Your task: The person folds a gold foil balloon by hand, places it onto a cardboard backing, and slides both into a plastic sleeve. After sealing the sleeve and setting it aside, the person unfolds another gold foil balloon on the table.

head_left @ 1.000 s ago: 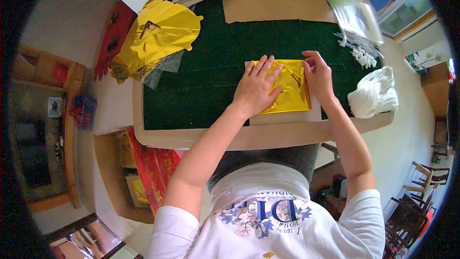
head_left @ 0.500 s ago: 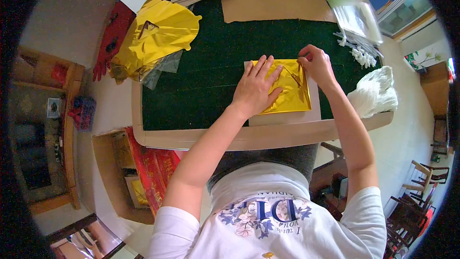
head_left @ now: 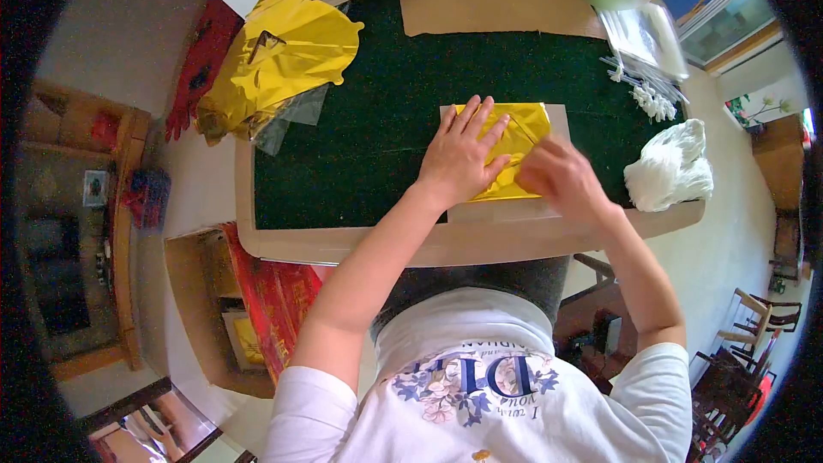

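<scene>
A shiny yellow foil sheet (head_left: 525, 122), folded into a rectangle, lies on a grey-brown cardboard piece (head_left: 555, 113) near the table's front edge. My left hand (head_left: 463, 150) rests flat over the foil's left part, fingers stretched out. Over the lower right part of the foil is my right hand (head_left: 561, 176), its fingers bent and smeared by motion. Whether they pinch anything cannot be made out.
Dark green cloth (head_left: 369, 120) covers the table. Larger yellow foil pieces (head_left: 300, 39) lie at the left. Brown cardboard (head_left: 497, 0) is at the back. White plastic (head_left: 673, 167), thin white sticks (head_left: 647, 81) and clear bags (head_left: 643, 39) lie at the right.
My right hand has moved from the foil's upper right corner down and toward me, to its lower right. My left hand stays pressed on the foil.
</scene>
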`<state>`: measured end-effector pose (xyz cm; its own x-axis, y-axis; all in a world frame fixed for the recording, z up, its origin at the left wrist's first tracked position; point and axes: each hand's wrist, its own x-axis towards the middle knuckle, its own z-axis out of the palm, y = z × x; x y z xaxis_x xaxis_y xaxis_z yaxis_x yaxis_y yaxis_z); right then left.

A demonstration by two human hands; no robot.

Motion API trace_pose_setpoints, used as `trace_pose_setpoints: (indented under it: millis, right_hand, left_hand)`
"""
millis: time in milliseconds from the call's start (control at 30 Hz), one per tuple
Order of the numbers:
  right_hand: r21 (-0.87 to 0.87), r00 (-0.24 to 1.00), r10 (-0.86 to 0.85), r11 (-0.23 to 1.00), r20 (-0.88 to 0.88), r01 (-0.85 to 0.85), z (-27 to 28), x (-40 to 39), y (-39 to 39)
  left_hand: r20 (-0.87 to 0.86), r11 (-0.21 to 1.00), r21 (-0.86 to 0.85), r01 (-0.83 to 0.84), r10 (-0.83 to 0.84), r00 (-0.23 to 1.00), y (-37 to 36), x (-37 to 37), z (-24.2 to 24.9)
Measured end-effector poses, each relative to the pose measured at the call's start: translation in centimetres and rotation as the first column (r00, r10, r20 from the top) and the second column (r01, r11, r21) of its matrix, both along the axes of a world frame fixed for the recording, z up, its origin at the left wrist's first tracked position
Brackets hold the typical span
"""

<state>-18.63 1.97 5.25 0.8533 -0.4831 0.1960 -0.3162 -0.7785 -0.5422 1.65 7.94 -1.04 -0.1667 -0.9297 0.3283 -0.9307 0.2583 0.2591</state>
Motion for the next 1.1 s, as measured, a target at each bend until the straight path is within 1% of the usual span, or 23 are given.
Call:
trace_pose_setpoints:
  millis: [33,67,133,233,267,300,333,433,533,567,633,667,767,867,900,933,967,1000,1033,1067,1100]
  right_hand:
    - [0.029,0.994,0.048,0.999,-0.100,-0.046,-0.3,-0.7,0.3]
    - [0.014,0.996,0.062,0.998,-0.061,-0.061,-0.8,-0.7,1.0]
    - [0.048,0.999,0.036,0.998,-0.032,-0.035,-0.9,-1.3,1.4]
    - [0.280,0.996,-0.015,0.959,-0.093,0.040,0.5,-2.0,1.0]
    - [0.425,0.954,-0.299,0.864,-0.004,0.272,-0.7,-2.5,0.8]
    - [0.290,0.888,-0.455,0.843,-0.066,0.454,-0.5,-2.9,-0.3]
    - [0.141,0.791,-0.603,0.779,-0.100,0.611,-0.3,-3.2,-1.3]
    - [0.091,0.731,-0.634,0.736,-0.252,0.671,-0.9,-4.2,-1.8]
    - [0.172,0.751,-0.571,0.746,-0.331,0.643,-0.6,-4.1,-1.8]
    - [0.136,0.792,-0.556,0.790,-0.251,0.598,-2.3,-4.9,-2.3]
    - [0.340,0.755,-0.573,0.674,-0.319,0.655,-1.7,-4.5,-2.7]
    - [0.433,0.738,-0.573,0.599,-0.356,0.674,-1.4,-4.3,-2.8]
    - [0.528,0.745,-0.532,0.530,-0.403,0.664,-1.5,-4.2,-2.9]
    - [0.580,0.774,-0.522,0.526,-0.358,0.623,-1.9,-6.1,-3.4]
    - [0.546,0.756,-0.528,0.529,-0.388,0.649,-0.9,-6.9,-3.4]
    - [0.520,0.730,-0.503,0.513,-0.463,0.683,0.1,-8.1,-3.7]
    - [0.575,0.776,-0.495,0.527,-0.391,0.626,0.4,-10.6,-4.1]
    - [0.472,0.756,-0.478,0.591,-0.448,0.654,1.9,-12.6,-4.9]
    - [0.510,0.776,-0.472,0.585,-0.418,0.631,3.0,-15.3,-6.2]
    - [0.109,0.586,-0.623,0.631,-0.519,0.768,6.4,-15.7,-6.3]
    - [0.519,0.851,-0.524,0.715,-0.044,0.468,2.2,-24.7,-11.0]
  left_hand:
    - [0.008,1.000,-0.006,0.001,-0.001,1.000,0.0,0.0,0.0]
    - [0.011,1.000,-0.003,-0.001,0.001,1.000,0.0,0.0,0.0]
    - [0.019,1.000,0.001,-0.006,0.006,1.000,0.0,0.0,0.1]
    - [0.015,1.000,0.005,-0.004,0.004,1.000,-0.1,0.0,0.1]
    - [0.011,1.000,0.008,-0.004,0.003,1.000,-0.1,-0.1,0.1]
    - [0.008,1.000,0.011,-0.004,0.004,1.000,0.0,-0.1,0.2]
    - [0.005,1.000,0.012,-0.005,0.005,1.000,-0.1,0.0,0.2]
    - [0.011,1.000,0.021,-0.006,0.005,1.000,0.0,0.0,0.3]
    - [0.022,0.999,0.033,-0.011,0.010,1.000,-0.1,0.0,0.3]
    - [0.032,0.999,0.053,-0.014,0.013,0.999,-0.1,0.0,0.3]
    - [0.053,0.995,0.094,-0.028,0.023,0.998,-0.1,0.0,0.4]
    - [0.041,0.997,0.073,-0.023,0.020,0.999,-0.1,0.1,0.4]
    - [0.005,1.000,0.026,-0.005,0.005,1.000,-0.1,0.0,0.2]
    - [-0.017,1.000,0.023,0.000,0.000,1.000,0.0,0.2,0.3]
    - [-0.023,1.000,0.022,0.004,-0.003,1.000,0.0,0.2,0.3]
    - [-0.031,1.000,0.020,0.005,-0.005,1.000,-0.1,0.2,0.3]
    - [-0.034,1.000,0.014,0.004,-0.003,0.999,0.0,0.2,0.3]
    - [-0.039,1.000,0.010,0.003,-0.002,0.999,0.0,0.1,0.3]
    - [-0.043,1.000,0.007,0.003,-0.003,0.999,0.0,0.2,0.2]
    - [-0.034,1.000,0.006,-0.001,0.001,0.999,0.0,0.2,0.1]
    - [-0.025,1.000,0.004,0.000,0.001,1.000,-0.1,0.2,0.0]
